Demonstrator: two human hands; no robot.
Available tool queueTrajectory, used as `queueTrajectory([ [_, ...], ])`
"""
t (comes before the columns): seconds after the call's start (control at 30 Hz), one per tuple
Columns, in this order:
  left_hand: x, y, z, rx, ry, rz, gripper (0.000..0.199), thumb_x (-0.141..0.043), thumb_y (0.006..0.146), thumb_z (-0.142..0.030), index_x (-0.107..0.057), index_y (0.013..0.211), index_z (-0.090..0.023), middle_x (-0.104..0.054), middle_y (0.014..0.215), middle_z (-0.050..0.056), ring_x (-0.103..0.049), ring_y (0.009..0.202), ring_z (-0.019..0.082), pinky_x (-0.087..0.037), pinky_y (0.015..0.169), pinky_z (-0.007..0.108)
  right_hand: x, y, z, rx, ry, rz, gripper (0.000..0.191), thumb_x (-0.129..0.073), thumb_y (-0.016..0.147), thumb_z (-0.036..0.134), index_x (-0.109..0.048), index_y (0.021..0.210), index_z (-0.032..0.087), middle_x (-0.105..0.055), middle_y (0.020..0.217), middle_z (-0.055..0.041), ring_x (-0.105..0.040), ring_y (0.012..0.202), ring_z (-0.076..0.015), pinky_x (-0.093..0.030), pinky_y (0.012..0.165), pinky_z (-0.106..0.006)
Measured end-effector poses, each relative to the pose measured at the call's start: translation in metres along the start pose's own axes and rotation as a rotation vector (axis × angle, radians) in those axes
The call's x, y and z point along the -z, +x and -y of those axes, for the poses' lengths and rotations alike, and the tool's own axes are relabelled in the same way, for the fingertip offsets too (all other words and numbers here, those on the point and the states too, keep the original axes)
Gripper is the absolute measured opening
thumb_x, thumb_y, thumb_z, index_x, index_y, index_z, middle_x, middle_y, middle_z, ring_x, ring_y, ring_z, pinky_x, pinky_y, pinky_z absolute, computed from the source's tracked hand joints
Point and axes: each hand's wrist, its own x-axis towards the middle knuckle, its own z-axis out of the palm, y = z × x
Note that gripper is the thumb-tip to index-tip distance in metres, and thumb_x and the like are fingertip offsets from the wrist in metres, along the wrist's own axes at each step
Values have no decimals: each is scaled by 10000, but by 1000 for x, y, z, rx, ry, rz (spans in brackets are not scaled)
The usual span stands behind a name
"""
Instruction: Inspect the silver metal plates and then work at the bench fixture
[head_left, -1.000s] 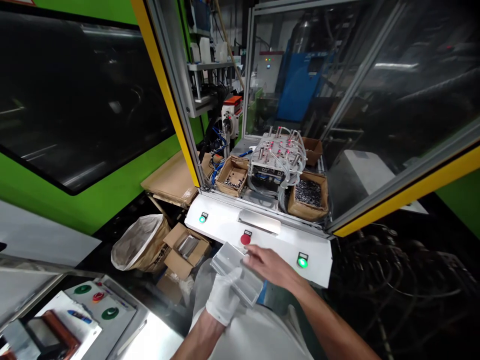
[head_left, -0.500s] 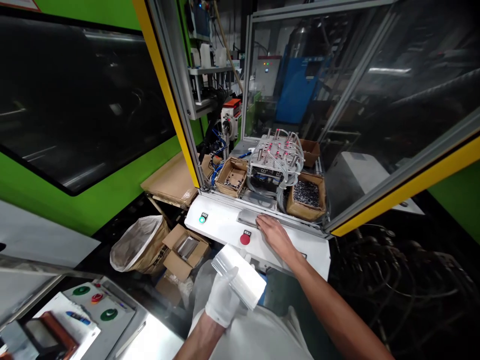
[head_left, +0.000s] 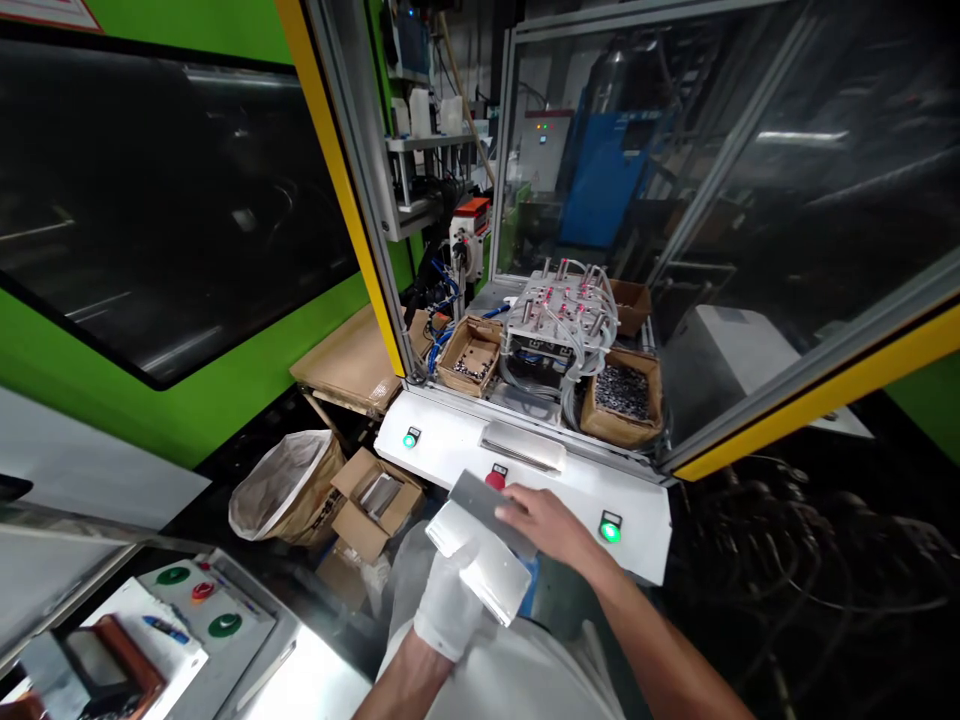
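My left hand, in a white glove, is closed around a shiny, whitish rectangular piece that looks like clear film or a plastic sleeve. Bare, my right hand grips a flat grey rectangular plate by its right side. The plate is tilted just behind the shiny piece, which overlaps its lower edge; whether the two touch I cannot tell. Both are above my lap, in front of the white control panel. A long shallow holder lies on top of the panel.
A red button and a green-lit button sit on the panel. Behind it stand a hose-covered fixture and a carton of small dark parts. An open cardboard box and a sack are at left.
My right hand has come off the long holder on the panel and moved toward my left hand, now carrying the grey plate. The left hand keeps its grip on the shiny piece.
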Motion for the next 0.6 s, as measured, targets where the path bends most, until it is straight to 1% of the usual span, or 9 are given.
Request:
queueTrajectory([
  [0.1, 1, -2, -4, 63, -77, 86, 828, -753, 651, -119, -505, 1438, -184, -778, 1145, 94, -649, 1219, 318, -453, 1118, 454, 15, 17, -31, 48, 82, -260, 375, -460, 993, 442, -687, 1152, 190, -755, 1004, -73, -701, 865, -252, -529, 766, -340],
  [0.17, 4, -2, -4, 46, -90, 118, 793, -701, 686, -98, -495, 1448, -181, -772, 1166, 104, -646, 1226, 311, -440, 1128, 462, 22, 27, -50, 112, -49, -424, 414, -395, 1016, 366, -648, 1289, 185, -729, 1180, -105, -698, 1019, -278, -542, 885, -388],
  [0.2, 5, -1, -3, 37, -87, 125, 774, -680, 713, -90, -483, 1456, -183, -770, 1171, 110, -649, 1222, 307, -439, 1129, 468, 25, 32, -57, 149, -123, -457, 430, -365, 1020, 319, -631, 1330, 187, -702, 1256, -111, -679, 1098, -284, -533, 943, -405],
  [0.3, 7, 2, -1, 27, -95, 113, 761, -669, 763, -86, -439, 1480, -197, -764, 1189, 113, -665, 1198, 302, -454, 1114, 481, 25, 44, -70, 247, -295, -414, 438, -341, 1013, 244, -653, 1314, 181, -653, 1349, -120, -604, 1248, -299, -485, 1067, -456],
  [0.37, 6, 2, 1, 13, -93, 88, 745, -689, 778, -96, -441, 1471, -211, -776, 1158, 94, -691, 1148, 293, -477, 1094, 479, 23, 49, -72, 268, -380, -385, 400, -386, 1012, 268, -679, 1261, 159, -650, 1345, -144, -576, 1275, -325, -460, 1094, -509],
  [0.43, 5, 2, 3, -20, -62, 56, 718, -715, 786, -112, -463, 1449, -217, -794, 1081, 67, -721, 1071, 277, -500, 1071, 467, 21, 49, -67, 277, -423, -412, 387, -401, 1019, 295, -667, 1261, 153, -629, 1368, -154, -536, 1317, -329, -432, 1120, -535],
  [0.53, 4, 2, 4, -56, -25, -24, 729, -756, 768, -123, -475, 1433, -225, -804, 955, 26, -741, 994, 256, -533, 1026, 445, 15, 33, -45, 243, -289, -493, 396, -375, 1040, 350, -634, 1286, 179, -618, 1374, -141, -519, 1332, -293, -406, 1145, -498],
  [0.57, 3, 2, 5, -61, -21, -46, 739, -764, 764, -128, -473, 1435, -232, -803, 947, 17, -741, 991, 251, -538, 1019, 440, 11, 25, -35, 203, -208, -455, 405, -368, 1045, 384, -628, 1290, 194, -639, 1340, -133, -559, 1285, -283, -433, 1115, -473],
  [0.6, 2, 3, 5, -62, -24, -56, 741, -767, 767, -140, -471, 1438, -241, -803, 964, 13, -738, 1002, 246, -536, 1023, 434, 7, 17, -24, 151, -124, -361, 415, -370, 1045, 425, -620, 1299, 212, -675, 1276, -122, -615, 1203, -276, -479, 1050, -448],
])
